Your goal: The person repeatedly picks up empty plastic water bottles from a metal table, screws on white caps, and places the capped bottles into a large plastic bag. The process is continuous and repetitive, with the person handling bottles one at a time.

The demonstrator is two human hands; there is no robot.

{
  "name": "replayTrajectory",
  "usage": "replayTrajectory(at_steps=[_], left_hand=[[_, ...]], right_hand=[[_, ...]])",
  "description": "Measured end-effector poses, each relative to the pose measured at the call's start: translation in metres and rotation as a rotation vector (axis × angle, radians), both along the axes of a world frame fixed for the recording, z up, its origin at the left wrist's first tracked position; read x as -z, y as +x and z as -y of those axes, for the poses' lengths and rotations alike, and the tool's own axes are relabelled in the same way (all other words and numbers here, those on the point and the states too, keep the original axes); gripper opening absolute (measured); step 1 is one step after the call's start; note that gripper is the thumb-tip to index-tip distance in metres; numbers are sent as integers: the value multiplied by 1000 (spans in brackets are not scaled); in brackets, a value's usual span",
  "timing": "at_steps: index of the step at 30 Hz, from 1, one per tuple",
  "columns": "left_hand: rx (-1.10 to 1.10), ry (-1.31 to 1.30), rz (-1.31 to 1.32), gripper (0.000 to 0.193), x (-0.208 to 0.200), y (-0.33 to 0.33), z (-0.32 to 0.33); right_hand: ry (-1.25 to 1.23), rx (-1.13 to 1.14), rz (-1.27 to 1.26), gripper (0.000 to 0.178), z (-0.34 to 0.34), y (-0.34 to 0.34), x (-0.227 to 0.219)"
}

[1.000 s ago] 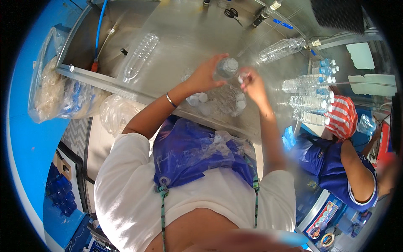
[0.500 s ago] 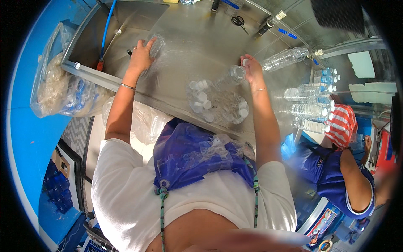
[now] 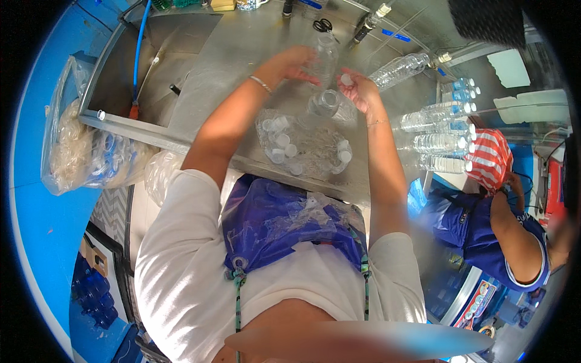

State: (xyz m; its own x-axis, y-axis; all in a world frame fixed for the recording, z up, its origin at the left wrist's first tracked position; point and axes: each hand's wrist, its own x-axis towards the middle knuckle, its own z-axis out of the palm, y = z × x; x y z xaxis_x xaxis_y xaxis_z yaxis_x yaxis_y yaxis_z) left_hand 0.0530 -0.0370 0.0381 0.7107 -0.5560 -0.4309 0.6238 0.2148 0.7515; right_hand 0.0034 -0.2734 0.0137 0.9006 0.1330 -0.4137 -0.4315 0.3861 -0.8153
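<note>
My left hand [image 3: 298, 63] is closed around an empty clear plastic bottle [image 3: 325, 55] above the steel counter. Just to its right, my right hand [image 3: 361, 92] pinches a white bottle cap [image 3: 346, 79] between its fingertips. Below the two hands, a clear open-mouthed container [image 3: 327, 103] stands on the counter. Nearer to me lies a clear plastic bag [image 3: 315, 147] with several white caps [image 3: 279, 124] in and about it. Beyond my right hand, another clear bottle [image 3: 399, 71] lies slanted, its far end close to a nozzle fitting [image 3: 445, 57].
Several filled bottles [image 3: 439, 143] line the right side, near a co-worker [image 3: 484, 230] in blue. Black-handled scissors [image 3: 322, 25] lie at the back. On the left are a sunken steel basin [image 3: 160, 66], a blue hose [image 3: 140, 54] and a hanging clear bag [image 3: 91, 145].
My left hand has moved right from the counter's left part, bringing the bottle beside my right hand. My right hand keeps the cap and has stayed nearly in place.
</note>
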Motion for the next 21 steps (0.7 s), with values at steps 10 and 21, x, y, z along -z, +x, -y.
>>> replayTrajectory(at_steps=[10, 21], left_hand=[[1, 73, 167, 36, 30, 6, 82], [64, 174, 458, 48, 23, -29, 4]], right_hand=[[-1292, 212, 1048, 34, -44, -111, -81], [-1172, 37, 1485, 43, -86, -112, -74]])
